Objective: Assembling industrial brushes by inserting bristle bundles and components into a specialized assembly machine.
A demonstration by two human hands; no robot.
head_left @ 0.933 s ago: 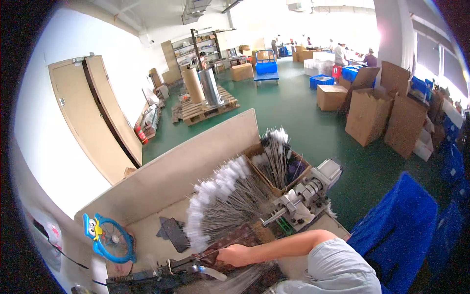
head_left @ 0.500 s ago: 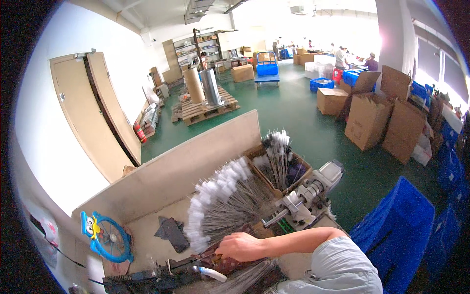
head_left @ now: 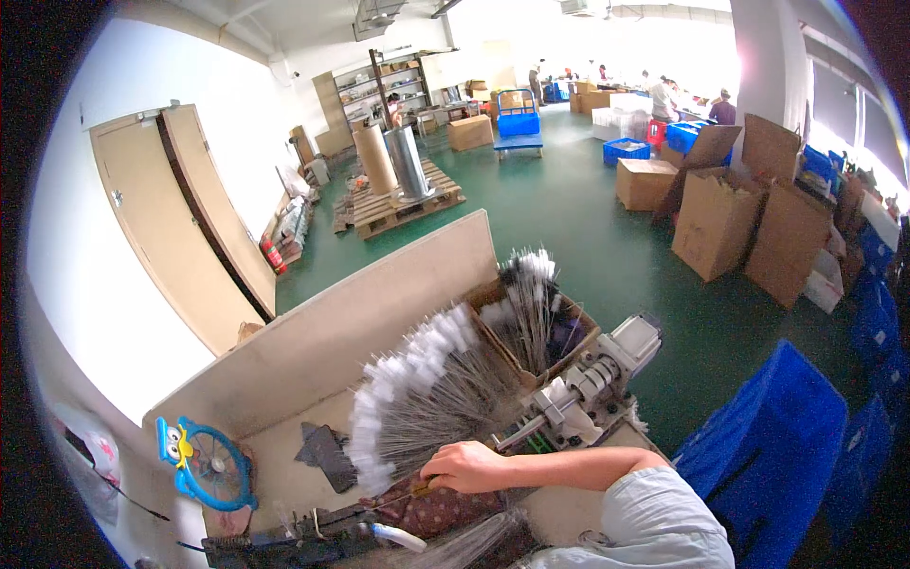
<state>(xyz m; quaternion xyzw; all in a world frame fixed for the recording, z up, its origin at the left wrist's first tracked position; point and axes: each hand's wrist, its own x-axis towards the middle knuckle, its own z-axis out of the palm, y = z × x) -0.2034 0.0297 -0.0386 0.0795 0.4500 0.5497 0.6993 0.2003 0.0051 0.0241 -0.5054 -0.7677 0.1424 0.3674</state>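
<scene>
My right hand [head_left: 464, 468] reaches in from the lower right. Its fingers are closed on a thin rod with a yellowish part [head_left: 423, 490], whose exact kind I cannot make out. The rod slants down left toward a dark metal fixture [head_left: 284, 541] along the bench's near edge. Just beyond the hand, a fan of wire-stemmed brushes [head_left: 427, 379] with white bristle heads lies on the bench. Under the hand is a maroon dotted cloth [head_left: 445, 513]. More thin wires [head_left: 474, 542] lie nearer me, beside a white curved handle with a blue end [head_left: 399, 538]. My left hand is out of view.
A small motorised machine [head_left: 592, 384] sits at the bench's right, next to a cardboard box [head_left: 583, 349] of brushes. A blue toy-shaped fan [head_left: 218, 465] stands left, near a dark flat piece [head_left: 332, 457]. A raised board [head_left: 351, 303] borders the far side; blue bins [head_left: 768, 446] stand right.
The view has shifted slightly. My right hand is a little farther from the fixture, still closed on the rod, and more of the dotted cloth shows beneath it.
</scene>
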